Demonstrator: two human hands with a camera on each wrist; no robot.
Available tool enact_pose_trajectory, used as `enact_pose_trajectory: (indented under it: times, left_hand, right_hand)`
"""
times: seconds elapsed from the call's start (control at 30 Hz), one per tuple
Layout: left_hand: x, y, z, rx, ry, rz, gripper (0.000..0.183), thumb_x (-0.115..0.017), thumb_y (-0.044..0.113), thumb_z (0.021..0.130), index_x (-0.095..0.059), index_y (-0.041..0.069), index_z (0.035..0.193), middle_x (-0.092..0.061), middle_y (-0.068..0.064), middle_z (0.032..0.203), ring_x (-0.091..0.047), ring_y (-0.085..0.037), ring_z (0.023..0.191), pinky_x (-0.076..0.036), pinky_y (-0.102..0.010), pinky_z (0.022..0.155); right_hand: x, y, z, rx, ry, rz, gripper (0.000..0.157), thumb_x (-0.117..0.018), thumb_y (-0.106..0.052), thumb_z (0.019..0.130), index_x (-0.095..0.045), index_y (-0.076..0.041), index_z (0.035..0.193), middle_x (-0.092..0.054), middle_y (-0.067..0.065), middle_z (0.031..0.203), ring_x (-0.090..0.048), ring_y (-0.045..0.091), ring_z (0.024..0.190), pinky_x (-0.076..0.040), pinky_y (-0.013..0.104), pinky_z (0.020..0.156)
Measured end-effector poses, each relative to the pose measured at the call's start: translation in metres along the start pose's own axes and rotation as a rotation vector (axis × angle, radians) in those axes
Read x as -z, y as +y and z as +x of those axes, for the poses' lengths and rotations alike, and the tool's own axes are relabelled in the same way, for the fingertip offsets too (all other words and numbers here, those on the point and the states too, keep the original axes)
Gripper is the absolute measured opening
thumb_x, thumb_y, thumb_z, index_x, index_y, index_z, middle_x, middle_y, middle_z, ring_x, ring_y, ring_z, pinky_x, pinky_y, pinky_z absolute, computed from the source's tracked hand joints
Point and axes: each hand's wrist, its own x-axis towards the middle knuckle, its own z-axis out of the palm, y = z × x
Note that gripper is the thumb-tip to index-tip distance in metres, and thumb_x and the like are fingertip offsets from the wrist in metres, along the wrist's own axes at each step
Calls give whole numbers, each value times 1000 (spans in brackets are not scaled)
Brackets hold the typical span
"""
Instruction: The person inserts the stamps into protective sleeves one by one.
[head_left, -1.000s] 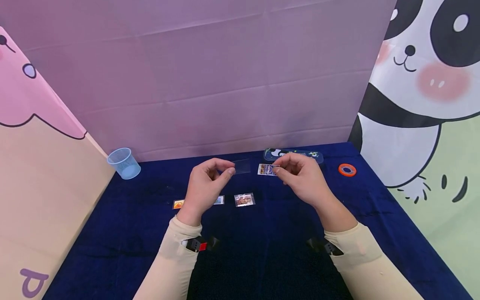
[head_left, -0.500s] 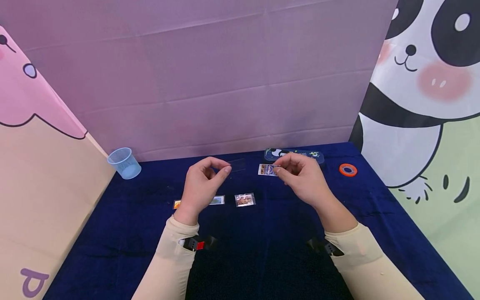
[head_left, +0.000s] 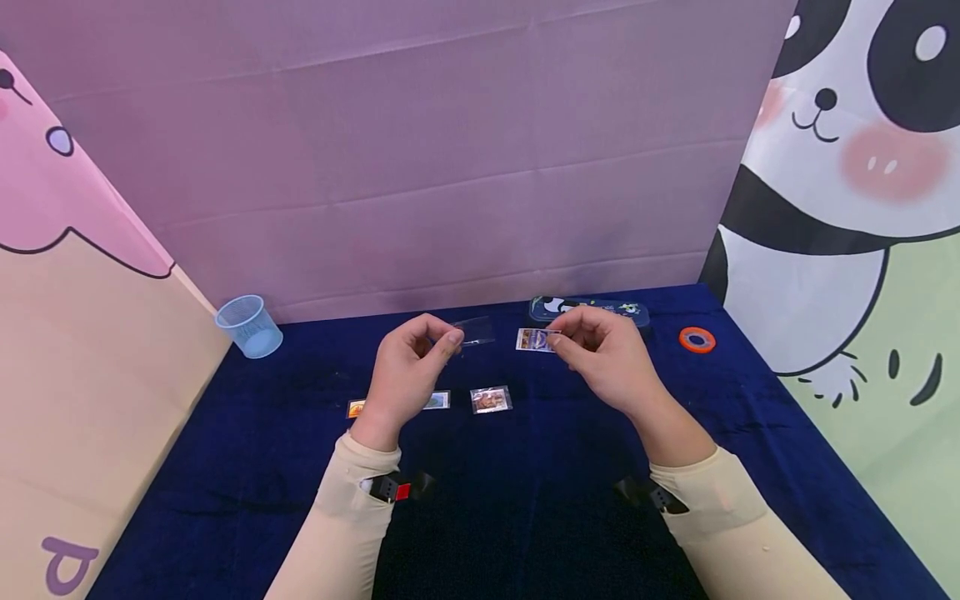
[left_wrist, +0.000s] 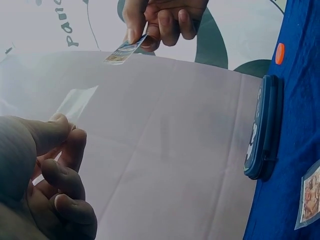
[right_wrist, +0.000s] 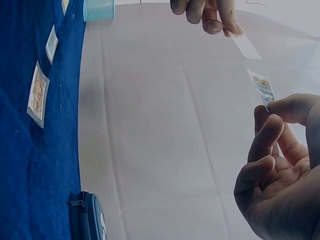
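Observation:
My left hand (head_left: 408, 367) pinches a small clear plastic sleeve (head_left: 477, 331) between thumb and forefinger, raised above the table. In the left wrist view the sleeve (left_wrist: 76, 104) looks thin and see-through, its far end pointing toward the other hand. Across from it, my right hand (head_left: 603, 358) holds a small printed card (head_left: 534, 339) by one end with thumb and forefinger. Blue and brown print shows on the card (right_wrist: 262, 86) in the right wrist view. A short gap separates sleeve and card. The other fingers of both hands are loosely bent.
On the dark blue cloth (head_left: 300, 483) lie a sleeved brown card (head_left: 491, 400), a bluish card (head_left: 437, 400) and an orange card (head_left: 355, 408), the latter two partly behind my left hand. Farther back are a blue mesh cup (head_left: 251, 327), a panda pencil case (head_left: 588, 311) and an orange ring (head_left: 697, 340).
My left hand shifted slightly left and then a little back right, and the clear sleeve changed its tilt. The right hand with the card stays almost still.

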Motion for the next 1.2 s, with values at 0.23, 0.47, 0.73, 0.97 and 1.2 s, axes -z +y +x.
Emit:
enact_pose_trajectory:
  times: [0.23, 0.47, 0.73, 0.97, 1.2]
  left_hand:
    - [-4, 0, 0, 29, -16, -21, 16, -66, 20, 105, -75, 6, 102, -72, -7, 91, -57, -23, 76, -43, -34, 70]
    - [-4, 13, -2, 43, -50, -3, 17, -62, 10, 106, -76, 1, 105, -76, -14, 98, -66, -26, 85, -47, -34, 77]
    - [-1, 34, -7, 42, -67, 19, 15, -66, 12, 104, -79, 4, 104, -73, -9, 91, -45, -22, 63, -36, -28, 60]
    - [-2, 27, -6, 27, -64, 2, 9, -72, 8, 100, -79, 3, 104, -57, -16, 77, -41, -17, 57, -34, -26, 54]
    - [-6, 3, -2, 23, -39, -5, 7, -77, 7, 96, -80, 8, 102, -66, -5, 88, -42, -22, 59, -34, -27, 55]
  right_hand:
    - [-1, -2, -2, 18, -3, 19, 8, -73, -11, 100, -75, -7, 106, -63, 10, 77, -55, 21, 63, -45, 29, 54]
    - [-2, -4, -2, 30, 6, 18, 8, -73, -11, 99, -75, -7, 106, -62, 9, 76, -54, 20, 62, -44, 29, 53]
    - [-3, -3, -2, 42, 18, 17, 7, -73, -10, 99, -75, -8, 105, -61, 9, 74, -53, 20, 61, -44, 29, 52]
    - [-3, -1, -2, 39, 24, 7, 6, -74, -11, 99, -75, -9, 105, -60, 9, 74, -52, 20, 62, -43, 29, 53]
    - [-6, -3, -3, 43, 30, 5, 7, -75, -10, 98, -75, -8, 104, -61, 8, 75, -51, 20, 62, -42, 28, 53]
